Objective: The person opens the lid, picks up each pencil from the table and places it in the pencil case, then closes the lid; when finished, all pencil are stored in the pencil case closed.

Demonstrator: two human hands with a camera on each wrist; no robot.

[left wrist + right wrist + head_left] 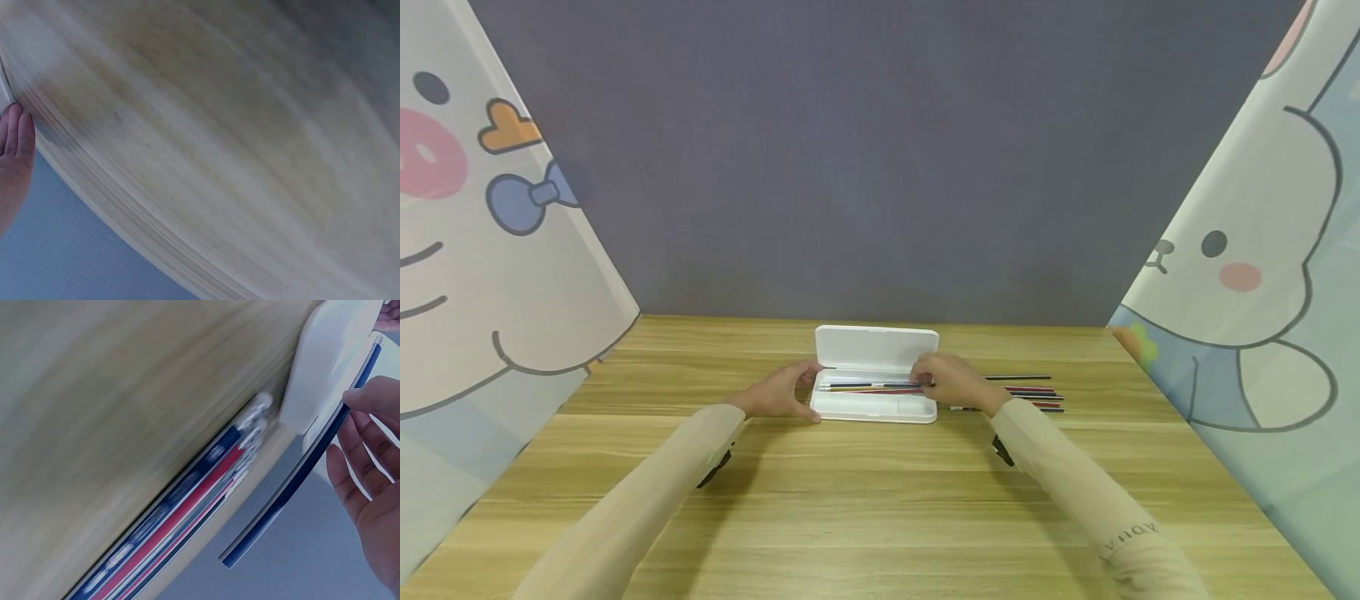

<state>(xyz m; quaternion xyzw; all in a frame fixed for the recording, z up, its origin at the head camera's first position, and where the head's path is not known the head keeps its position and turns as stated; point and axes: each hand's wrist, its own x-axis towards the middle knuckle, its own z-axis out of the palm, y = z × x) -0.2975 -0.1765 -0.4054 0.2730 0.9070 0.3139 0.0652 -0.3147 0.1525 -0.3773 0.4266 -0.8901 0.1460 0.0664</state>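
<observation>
A white pencil case (853, 407) lies on the table with its lid (876, 348) raised at the back. Several pencils (857, 386) rest inside it. At its left end, my left hand (778, 392) holds the case, thumb by the near corner and fingers by the far one. Over the right end of the case, my right hand (375, 444) pinches a dark blue pencil (310, 459) between thumb and fingers. To the right, more loose pencils (206, 481), blue and red with white ends, lie on the table.
The wood-grain table (865, 517) ends at a dark grey panel (880, 167) at the back. Side panels with cartoon animals stand at left (475, 275) and right (1247, 292). One dark pencil (1018, 377) lies apart, behind the loose group.
</observation>
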